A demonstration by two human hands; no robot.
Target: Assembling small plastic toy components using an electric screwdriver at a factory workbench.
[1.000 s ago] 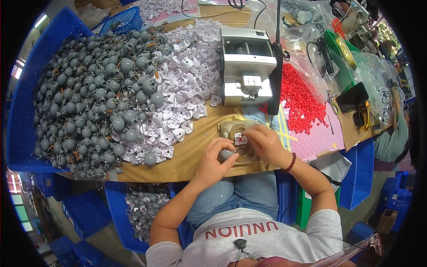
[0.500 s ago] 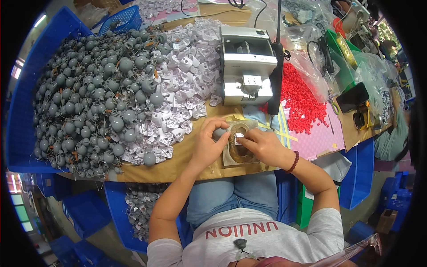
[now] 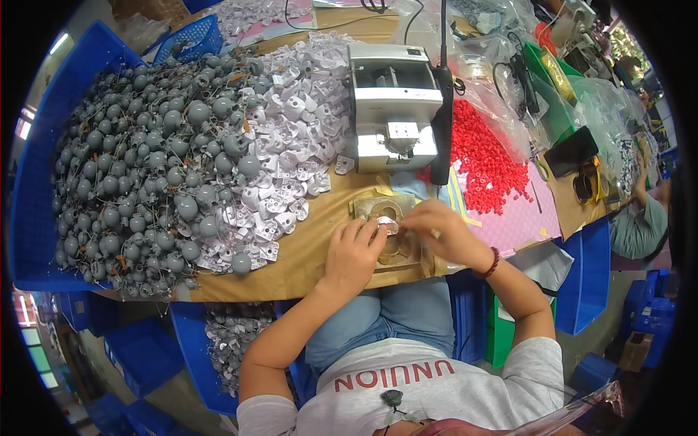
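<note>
A square fixture block (image 3: 407, 254) with a rounded hollow lies at the table's front edge. In its hollow shows a small white plastic piece (image 3: 391, 226). My left hand (image 3: 352, 254) rests over the block's left side, its fingers bent and closed, the tips against the white piece. The palm hides whatever else is under it. Just right of the white piece, my right hand (image 3: 449, 234) is raised above the block with curled fingers. What its fingertips pinch, if anything, is too small to make out.
Grey ball-shaped parts with wires (image 3: 145, 167) heap up at the left, beside white plastic pieces (image 3: 298, 138). A silver and black machine (image 3: 396, 109) stands behind the block. Red small parts (image 3: 487, 160) lie to its right, near a black phone (image 3: 572, 152) and a tape roll (image 3: 584, 190).
My right hand has lifted off the white piece and moved right. My left hand has come nearer to me, its fingers now over the block's left side.
</note>
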